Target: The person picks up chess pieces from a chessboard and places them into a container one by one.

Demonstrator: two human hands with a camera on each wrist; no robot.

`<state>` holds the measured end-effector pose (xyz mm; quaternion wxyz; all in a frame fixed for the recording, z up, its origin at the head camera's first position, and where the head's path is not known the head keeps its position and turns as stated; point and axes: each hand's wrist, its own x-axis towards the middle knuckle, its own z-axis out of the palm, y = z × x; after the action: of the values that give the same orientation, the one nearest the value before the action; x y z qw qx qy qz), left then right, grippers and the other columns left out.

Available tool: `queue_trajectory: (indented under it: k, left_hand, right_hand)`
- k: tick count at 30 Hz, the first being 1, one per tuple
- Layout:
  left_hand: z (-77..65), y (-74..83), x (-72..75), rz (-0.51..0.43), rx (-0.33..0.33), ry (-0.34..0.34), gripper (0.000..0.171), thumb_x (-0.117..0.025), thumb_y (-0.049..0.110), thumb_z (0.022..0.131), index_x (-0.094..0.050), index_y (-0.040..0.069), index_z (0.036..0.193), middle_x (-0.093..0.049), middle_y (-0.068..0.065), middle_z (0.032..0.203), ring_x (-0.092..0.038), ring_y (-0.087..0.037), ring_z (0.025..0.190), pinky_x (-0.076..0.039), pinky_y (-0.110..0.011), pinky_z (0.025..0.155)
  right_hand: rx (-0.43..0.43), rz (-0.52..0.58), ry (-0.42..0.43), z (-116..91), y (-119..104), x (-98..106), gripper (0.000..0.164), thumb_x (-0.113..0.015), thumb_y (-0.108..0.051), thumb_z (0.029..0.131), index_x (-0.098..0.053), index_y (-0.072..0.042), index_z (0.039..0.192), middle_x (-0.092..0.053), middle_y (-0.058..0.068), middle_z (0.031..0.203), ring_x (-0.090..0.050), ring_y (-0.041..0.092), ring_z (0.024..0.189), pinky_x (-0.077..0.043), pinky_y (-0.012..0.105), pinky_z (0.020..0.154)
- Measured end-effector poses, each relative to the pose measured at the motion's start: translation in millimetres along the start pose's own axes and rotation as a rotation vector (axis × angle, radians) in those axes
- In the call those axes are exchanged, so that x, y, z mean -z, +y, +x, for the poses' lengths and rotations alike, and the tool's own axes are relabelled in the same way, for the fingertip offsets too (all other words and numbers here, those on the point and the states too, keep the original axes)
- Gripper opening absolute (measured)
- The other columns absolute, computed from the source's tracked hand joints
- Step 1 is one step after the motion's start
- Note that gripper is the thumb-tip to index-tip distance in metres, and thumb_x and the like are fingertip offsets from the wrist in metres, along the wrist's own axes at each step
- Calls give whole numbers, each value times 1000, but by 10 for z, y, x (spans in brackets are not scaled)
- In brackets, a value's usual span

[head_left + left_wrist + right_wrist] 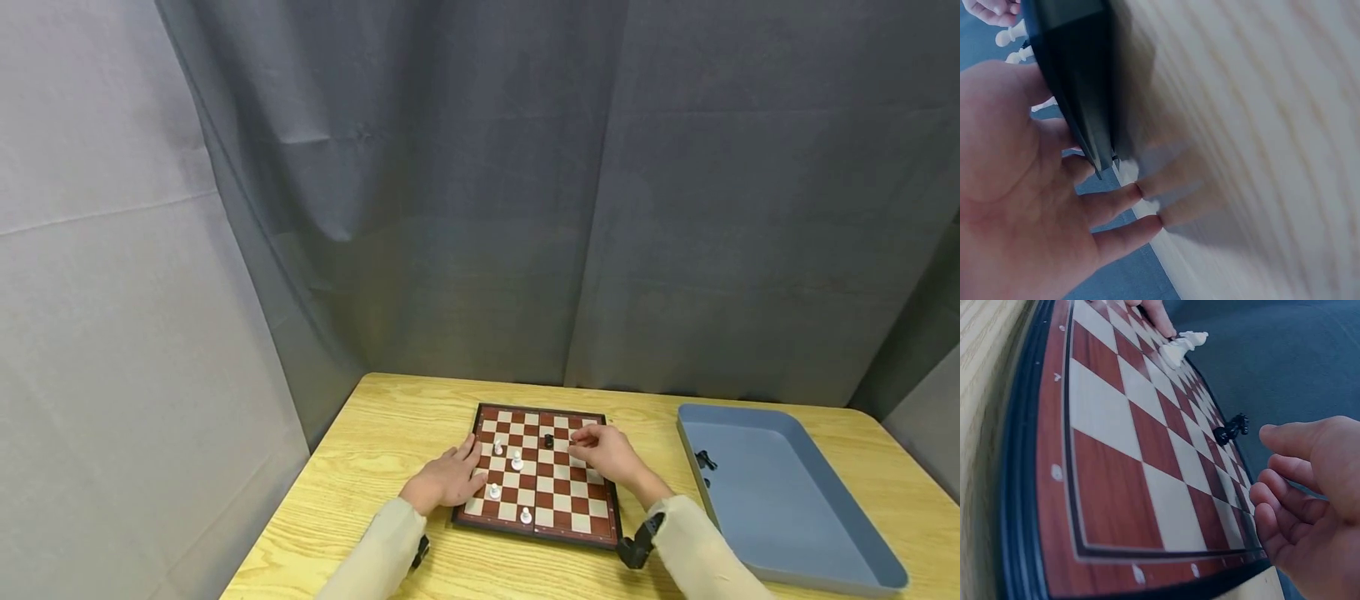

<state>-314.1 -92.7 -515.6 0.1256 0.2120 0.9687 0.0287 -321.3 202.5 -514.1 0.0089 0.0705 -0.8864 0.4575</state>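
Observation:
A checkered brown-and-cream chessboard (562, 500) lies on the table. My left hand (447, 477) rests along its left edge with spread fingers; in the left wrist view, those fingers (1125, 237) reach past the board's dark side to the tabletop. My right hand (606, 454) hovers over the board's right half, fingers loosely bent and nothing between thumb and fingertips. A black chess piece (548, 442) stands just left of that hand, apart from the thumb in the right wrist view. Several white chess pieces (517, 461) stand on the board's left half.
A blue-grey tray (795, 500) sits on the wooden table (315, 508) to the right, with black chess pieces (705, 460) by its left wall. Grey curtains (480, 208) hang behind the table and at its sides.

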Motion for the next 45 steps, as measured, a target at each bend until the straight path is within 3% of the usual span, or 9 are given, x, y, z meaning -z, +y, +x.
queue_trajectory:
  k: [7,22,45]
  left_hand:
    - [-7,3,2,-4,2,-1,63,-27,50,101,-18,15,153,-8,-5,158,-30,-34,136,-36,-47,103]
    - [-4,-51,-2,-12,-8,4,63,-27,49,102,-18,14,153,-8,-6,158,-29,-35,136,-35,-46,104]
    - [-63,-59,63,18,-6,-8,62,-27,48,102,-19,13,153,-9,-7,158,-31,-35,135,-37,-46,103]
  right_hand:
    - [35,-6,-4,44,9,-129,23,-69,-9,87,-66,4,106,-64,5,90,-60,17,78,-52,31,65]
    - [8,-62,63,172,-44,-340,24,-72,-13,84,-68,-1,105,-64,2,87,-59,13,73,-50,30,63]
    - [-3,-200,172,174,-92,-549,32,-74,-23,83,-70,-5,108,-64,2,89,-60,18,81,-49,42,76]
